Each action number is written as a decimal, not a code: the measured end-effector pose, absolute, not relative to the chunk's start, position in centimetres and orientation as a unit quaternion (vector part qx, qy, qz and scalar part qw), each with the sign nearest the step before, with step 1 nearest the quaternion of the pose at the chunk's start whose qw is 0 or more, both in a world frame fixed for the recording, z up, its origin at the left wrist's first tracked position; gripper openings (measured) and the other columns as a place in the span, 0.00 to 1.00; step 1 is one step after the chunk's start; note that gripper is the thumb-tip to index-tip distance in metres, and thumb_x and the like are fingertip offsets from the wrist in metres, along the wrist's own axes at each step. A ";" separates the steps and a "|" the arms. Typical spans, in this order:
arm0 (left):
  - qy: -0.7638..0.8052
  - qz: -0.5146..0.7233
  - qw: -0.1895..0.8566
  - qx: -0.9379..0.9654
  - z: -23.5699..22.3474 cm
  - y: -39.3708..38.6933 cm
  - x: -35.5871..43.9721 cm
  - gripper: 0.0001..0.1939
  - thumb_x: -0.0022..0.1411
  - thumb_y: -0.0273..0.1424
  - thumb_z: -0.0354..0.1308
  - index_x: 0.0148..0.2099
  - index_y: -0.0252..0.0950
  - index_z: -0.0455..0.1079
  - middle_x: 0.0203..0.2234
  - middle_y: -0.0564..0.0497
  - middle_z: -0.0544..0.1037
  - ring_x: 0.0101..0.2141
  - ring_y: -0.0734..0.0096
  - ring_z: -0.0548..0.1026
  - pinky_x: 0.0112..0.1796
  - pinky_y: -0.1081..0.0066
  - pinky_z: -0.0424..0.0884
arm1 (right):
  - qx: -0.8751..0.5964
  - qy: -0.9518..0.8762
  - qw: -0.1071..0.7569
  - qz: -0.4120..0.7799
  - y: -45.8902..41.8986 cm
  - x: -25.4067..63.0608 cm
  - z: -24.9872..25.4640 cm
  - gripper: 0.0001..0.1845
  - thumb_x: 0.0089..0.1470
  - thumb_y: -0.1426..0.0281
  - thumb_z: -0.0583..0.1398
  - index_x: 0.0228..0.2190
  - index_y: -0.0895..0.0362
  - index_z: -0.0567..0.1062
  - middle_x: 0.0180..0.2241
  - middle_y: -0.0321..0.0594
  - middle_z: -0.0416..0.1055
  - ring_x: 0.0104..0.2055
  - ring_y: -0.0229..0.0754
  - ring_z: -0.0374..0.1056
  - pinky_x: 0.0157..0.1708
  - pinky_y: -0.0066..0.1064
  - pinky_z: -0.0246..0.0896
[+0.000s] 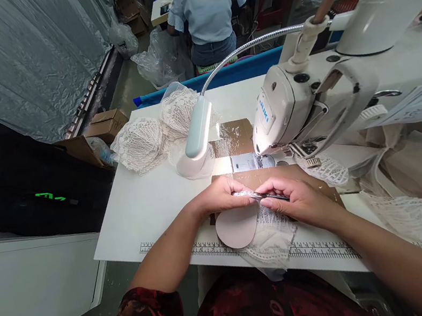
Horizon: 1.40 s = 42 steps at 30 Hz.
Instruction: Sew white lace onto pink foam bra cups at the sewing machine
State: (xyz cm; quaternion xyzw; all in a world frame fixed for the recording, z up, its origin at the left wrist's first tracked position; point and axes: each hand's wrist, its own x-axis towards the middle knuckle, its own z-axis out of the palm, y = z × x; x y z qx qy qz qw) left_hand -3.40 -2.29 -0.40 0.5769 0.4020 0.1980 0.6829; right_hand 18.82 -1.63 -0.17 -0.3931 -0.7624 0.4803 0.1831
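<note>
My left hand (227, 193) is closed, pinching the lace-edged top of a beige foam bra cup (238, 229). The cup hangs below my fingers near the front edge of the table. Between the thumb and fingers of my right hand (287, 196) is a slim dark pointed metal tool (275, 196), snips or tweezers; I cannot tell which. Its tip touches or nearly touches the lace by my left thumb. White lace fabric (275, 231) drapes under both hands, over the ruler marks printed on the table.
A white sewing machine (279, 108) stands at the right, its needle area just beyond my hands. A lamp (198, 127) on a bendable neck hangs over the table (141, 203). Lace cups (139, 144) lie back left, more lace fabric (420, 213) at right. A person (209, 6) sits ahead.
</note>
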 end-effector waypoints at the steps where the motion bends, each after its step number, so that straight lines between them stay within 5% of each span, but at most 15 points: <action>1: 0.402 0.197 0.681 0.579 -0.4 -2.3 -3.3 0.20 0.53 0.44 0.63 0.35 0.28 0.75 0.22 0.53 0.64 0.25 0.78 0.60 0.25 0.76 0.56 | -0.393 -0.765 0.181 0.477 -1.7 18.7 -0.1 0.13 0.54 0.59 0.58 0.37 0.53 0.75 0.34 0.39 0.75 0.36 0.44 0.70 0.36 0.36 0.64; 10: 0.403 0.190 0.678 0.584 0.1 -2.4 -3.0 0.23 0.52 0.46 0.63 0.22 0.31 0.63 0.18 0.57 0.54 0.21 0.82 0.51 0.22 0.75 0.47 | -0.397 -0.754 0.205 0.481 -1.9 18.2 -0.2 0.12 0.56 0.60 0.57 0.34 0.53 0.75 0.34 0.39 0.75 0.37 0.43 0.70 0.37 0.34 0.64; 18: 0.414 0.174 0.660 0.602 0.4 -2.3 -4.0 0.19 0.53 0.40 0.64 0.42 0.30 0.75 0.28 0.50 0.72 0.28 0.76 0.67 0.28 0.76 0.62 | -0.417 -0.730 0.210 0.499 -1.5 19.3 -0.9 0.14 0.55 0.57 0.57 0.36 0.54 0.76 0.34 0.40 0.75 0.36 0.43 0.70 0.35 0.35 0.65; 27: 0.446 0.196 0.649 0.584 0.5 -2.8 -3.7 0.17 0.54 0.41 0.63 0.36 0.29 0.76 0.25 0.52 0.70 0.26 0.77 0.63 0.26 0.77 0.58 | -0.394 -0.759 0.172 0.490 -1.3 19.3 -0.5 0.15 0.54 0.57 0.58 0.38 0.53 0.75 0.33 0.39 0.74 0.34 0.43 0.69 0.33 0.33 0.64; 37: 0.405 0.188 0.688 0.573 0.4 -2.9 -2.8 0.22 0.53 0.44 0.63 0.22 0.30 0.66 0.17 0.58 0.55 0.21 0.82 0.52 0.21 0.75 0.47 | -0.363 -0.761 0.188 0.503 -1.6 18.5 0.0 0.13 0.55 0.59 0.57 0.34 0.54 0.75 0.33 0.39 0.75 0.35 0.42 0.70 0.35 0.34 0.63; 42: 0.413 0.192 0.692 0.560 0.0 -2.8 -2.8 0.18 0.52 0.43 0.65 0.28 0.29 0.73 0.20 0.55 0.66 0.22 0.81 0.61 0.23 0.77 0.56 | -0.388 -0.727 0.212 0.525 -1.3 18.9 -0.9 0.13 0.55 0.58 0.58 0.34 0.54 0.75 0.32 0.39 0.74 0.35 0.42 0.70 0.35 0.34 0.65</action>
